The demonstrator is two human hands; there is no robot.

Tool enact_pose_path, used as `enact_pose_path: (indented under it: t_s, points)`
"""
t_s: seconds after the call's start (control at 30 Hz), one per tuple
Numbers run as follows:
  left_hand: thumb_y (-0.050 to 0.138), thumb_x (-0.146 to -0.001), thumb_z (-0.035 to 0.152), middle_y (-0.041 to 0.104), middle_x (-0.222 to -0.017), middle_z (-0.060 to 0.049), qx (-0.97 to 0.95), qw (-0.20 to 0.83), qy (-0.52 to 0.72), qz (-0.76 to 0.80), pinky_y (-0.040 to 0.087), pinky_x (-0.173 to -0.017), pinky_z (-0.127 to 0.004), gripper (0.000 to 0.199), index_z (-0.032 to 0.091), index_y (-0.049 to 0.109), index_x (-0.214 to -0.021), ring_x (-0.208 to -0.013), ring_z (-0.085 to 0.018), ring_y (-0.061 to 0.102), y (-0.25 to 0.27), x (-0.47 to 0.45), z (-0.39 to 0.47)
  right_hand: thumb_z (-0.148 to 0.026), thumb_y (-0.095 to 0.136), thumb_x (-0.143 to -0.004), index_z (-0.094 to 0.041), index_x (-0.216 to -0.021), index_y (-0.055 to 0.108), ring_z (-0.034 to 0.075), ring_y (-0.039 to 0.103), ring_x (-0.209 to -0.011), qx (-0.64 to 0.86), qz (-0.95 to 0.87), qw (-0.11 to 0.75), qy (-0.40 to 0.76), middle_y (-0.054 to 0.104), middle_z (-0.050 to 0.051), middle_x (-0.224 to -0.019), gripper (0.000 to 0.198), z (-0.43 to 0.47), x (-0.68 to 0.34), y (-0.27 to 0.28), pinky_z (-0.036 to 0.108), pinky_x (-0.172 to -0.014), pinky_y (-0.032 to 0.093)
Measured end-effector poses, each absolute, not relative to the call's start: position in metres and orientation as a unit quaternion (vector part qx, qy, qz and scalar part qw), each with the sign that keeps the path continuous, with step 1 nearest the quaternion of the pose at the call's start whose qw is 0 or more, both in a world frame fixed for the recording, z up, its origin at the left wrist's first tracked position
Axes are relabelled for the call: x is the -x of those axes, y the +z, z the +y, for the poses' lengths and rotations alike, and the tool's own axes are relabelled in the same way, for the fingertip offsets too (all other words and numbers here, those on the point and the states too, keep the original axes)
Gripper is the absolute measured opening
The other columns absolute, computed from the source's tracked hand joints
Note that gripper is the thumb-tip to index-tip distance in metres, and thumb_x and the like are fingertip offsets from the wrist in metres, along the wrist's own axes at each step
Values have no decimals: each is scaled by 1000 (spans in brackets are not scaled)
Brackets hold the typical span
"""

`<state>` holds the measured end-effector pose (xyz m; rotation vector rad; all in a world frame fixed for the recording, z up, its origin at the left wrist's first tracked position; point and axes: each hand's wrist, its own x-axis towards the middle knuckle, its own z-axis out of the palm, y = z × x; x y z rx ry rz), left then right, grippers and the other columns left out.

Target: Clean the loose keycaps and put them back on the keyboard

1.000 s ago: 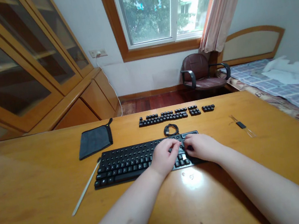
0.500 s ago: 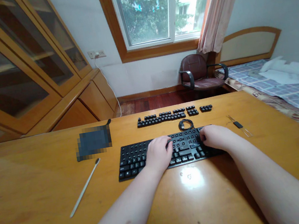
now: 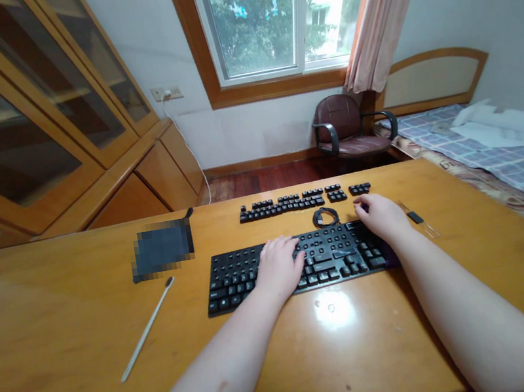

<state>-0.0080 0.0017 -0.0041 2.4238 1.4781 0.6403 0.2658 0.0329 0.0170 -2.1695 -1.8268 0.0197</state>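
A black keyboard [image 3: 240,279] lies on the wooden desk, with bare key stems in its upper rows and keycaps on the lower ones. My left hand [image 3: 280,263] rests flat on its middle, fingers stretched out over the keys. Just above the keyboard's far right corner is my right hand [image 3: 385,219], its thumb and fingers pinched around a small dark keycap, mostly hidden. Beyond it, a small group of loose keycaps [image 3: 359,188] sits at the right end of a longer line of removed keycaps [image 3: 281,208].
A coiled USB cable [image 3: 326,217] lies behind the keyboard. To the right is a black puller with wire loops [image 3: 415,217]. On the left are a long white-handled brush [image 3: 147,330] and a blurred dark pouch [image 3: 163,248]. A chair [image 3: 343,123] stands beyond the desk.
My right hand has lifted off the keyboard's right side and moved away from me, toward the loose keycaps. My left hand stays on the keyboard.
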Motion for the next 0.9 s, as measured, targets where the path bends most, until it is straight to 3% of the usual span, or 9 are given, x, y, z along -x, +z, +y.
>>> enact_pose_path:
  t_s: [0.13, 0.23, 0.4, 0.57, 0.9]
  points:
    - [49, -83, 33, 61, -114, -8, -827, 115, 221, 504, 33, -100, -42, 32, 20, 60, -110, -110, -24, 51, -4, 8, 2, -38, 46, -82, -19, -117, 56, 20, 59, -80, 764, -608, 202, 72, 66, 7, -88, 41, 45, -281, -4, 29, -69, 41]
    - [49, -83, 33, 61, -114, -8, -827, 115, 223, 502, 33, -99, -41, 31, 20, 59, -109, -109, -24, 51, -4, 8, 2, -40, 49, -80, -20, -119, 55, 20, 59, -77, 759, -599, 236, 100, 65, 5, -83, 45, 50, -289, -14, 29, -69, 41]
    - [49, -83, 33, 60, -113, -8, -827, 119, 229, 499, 33, -99, -41, 31, 20, 59, -109, -108, -23, 51, -4, 8, 2, -40, 52, -76, -18, -103, 65, 20, 59, -84, 763, -543, 315, 156, 66, 7, -88, 37, 55, -299, -20, 29, -74, 41]
    - [49, -83, 33, 61, -111, -9, -828, 121, 230, 498, 34, -98, -42, 31, 20, 60, -108, -106, -24, 52, -2, 8, 2, -39, 53, -74, -18, -84, 68, 22, 60, -80, 776, -548, 269, 158, 68, 6, -81, 28, 57, -297, -19, 29, -68, 40]
    - [49, -82, 31, 63, -107, -8, -828, 109, 229, 501, 35, -97, -40, 28, 20, 61, -105, -103, -23, 54, -1, 9, 1, -37, 51, -73, -17, -75, 66, 21, 59, -75, 776, -550, 266, 157, 66, 6, -73, 25, 55, -292, -14, 27, -63, 39]
